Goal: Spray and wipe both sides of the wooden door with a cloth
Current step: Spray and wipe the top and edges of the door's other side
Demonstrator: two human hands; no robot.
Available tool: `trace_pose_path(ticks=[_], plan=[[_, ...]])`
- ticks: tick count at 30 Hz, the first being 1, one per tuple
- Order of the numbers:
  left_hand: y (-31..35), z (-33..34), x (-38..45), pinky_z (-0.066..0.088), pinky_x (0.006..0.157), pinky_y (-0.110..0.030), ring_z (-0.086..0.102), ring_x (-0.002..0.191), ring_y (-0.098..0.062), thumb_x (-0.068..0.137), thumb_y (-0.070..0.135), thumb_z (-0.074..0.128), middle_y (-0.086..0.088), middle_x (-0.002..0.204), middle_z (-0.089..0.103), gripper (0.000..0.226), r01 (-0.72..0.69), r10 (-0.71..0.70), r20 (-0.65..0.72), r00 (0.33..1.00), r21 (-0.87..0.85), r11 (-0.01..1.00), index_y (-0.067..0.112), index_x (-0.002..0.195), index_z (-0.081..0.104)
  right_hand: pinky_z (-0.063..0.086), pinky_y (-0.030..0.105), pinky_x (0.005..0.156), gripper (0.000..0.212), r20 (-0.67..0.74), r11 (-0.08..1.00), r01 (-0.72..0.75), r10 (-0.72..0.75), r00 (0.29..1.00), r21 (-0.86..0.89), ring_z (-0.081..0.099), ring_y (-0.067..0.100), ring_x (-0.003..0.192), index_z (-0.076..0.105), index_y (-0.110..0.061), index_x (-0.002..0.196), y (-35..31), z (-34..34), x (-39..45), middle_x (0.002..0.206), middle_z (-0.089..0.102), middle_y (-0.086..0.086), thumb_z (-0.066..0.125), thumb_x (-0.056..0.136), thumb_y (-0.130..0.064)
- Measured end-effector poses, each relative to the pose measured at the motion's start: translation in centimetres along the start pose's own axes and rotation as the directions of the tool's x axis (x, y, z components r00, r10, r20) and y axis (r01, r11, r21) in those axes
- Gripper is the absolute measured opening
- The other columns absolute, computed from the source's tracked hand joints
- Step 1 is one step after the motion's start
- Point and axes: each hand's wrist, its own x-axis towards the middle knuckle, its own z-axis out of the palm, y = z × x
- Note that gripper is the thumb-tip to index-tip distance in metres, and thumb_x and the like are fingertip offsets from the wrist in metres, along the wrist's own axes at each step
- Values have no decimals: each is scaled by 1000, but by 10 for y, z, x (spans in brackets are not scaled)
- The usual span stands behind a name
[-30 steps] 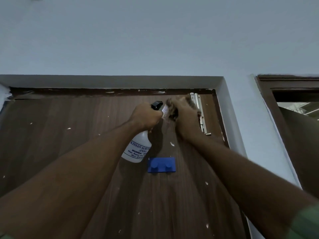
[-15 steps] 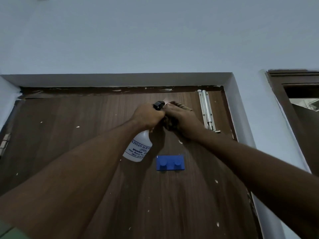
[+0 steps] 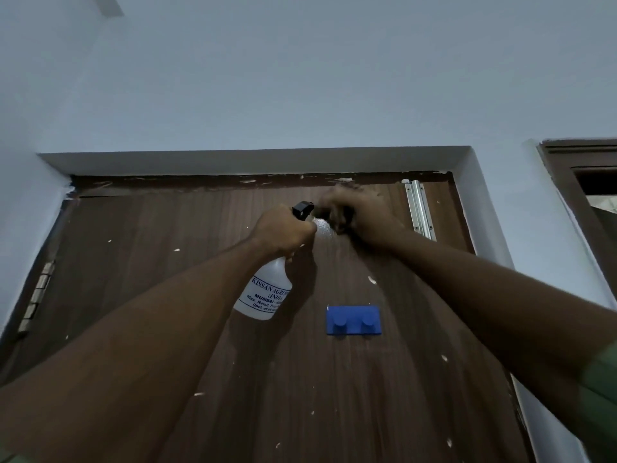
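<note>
The dark wooden door (image 3: 140, 262) fills the lower half of the view, flecked with white paint spots. My left hand (image 3: 283, 230) grips the neck of a white spray bottle (image 3: 263, 292) with a black nozzle, held against the door near its top. Just to the right, my right hand (image 3: 360, 215) presses a dark cloth (image 3: 337, 218) on the door close under the top frame; the hand is blurred and hides most of the cloth. A wet shiny patch (image 3: 322, 227) shows between the two hands.
A blue two-peg hook plate (image 3: 354, 320) is fixed to the door below my hands. A metal tower bolt (image 3: 419, 208) runs down the top right of the door. Hinges (image 3: 38, 295) sit at the left edge. A second dark frame (image 3: 581, 182) stands at far right.
My right hand with the cloth swept from beside the bolt leftward to the nozzle, then up toward the top frame. A wet patch now shows. The left hand keeps its hold on the bottle.
</note>
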Motion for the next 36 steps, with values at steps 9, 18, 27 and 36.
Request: trace_pose_path(ticks=[9,18,27,36], plan=[[-10,-25,-1,50,56,-34,56,49,-21,92,18,69,-16,73,67,20,-9,7,-53,999,-30,1000,-1,93,68,55,28,60,51,-18,646,-391,531,847,656,68,13,81,67,-6,104,-53,-5,31,91,69,6,39,79,28],[-20,-35,3,51,59,-38,57,55,-24,91,19,69,-20,75,67,26,-29,28,-22,999,-26,999,-6,93,69,26,53,124,48,-136,954,-95,58,989,-284,36,31,147,58,-22,144,-34,23,-5,154,48,11,59,96,-17],[-29,-28,-2,50,53,-31,56,52,-16,97,21,66,-12,75,64,19,-25,24,63,998,10,1000,3,93,66,13,50,125,60,30,945,-124,140,990,-303,14,35,156,42,-22,156,-22,9,26,168,23,11,49,99,-5],[-34,-37,-24,51,51,-31,59,54,-18,99,23,66,-14,82,70,15,15,-16,16,1000,59,998,8,97,66,34,38,114,49,219,945,305,-274,936,-121,39,24,146,57,-27,145,-57,38,-15,157,46,5,47,97,-34]])
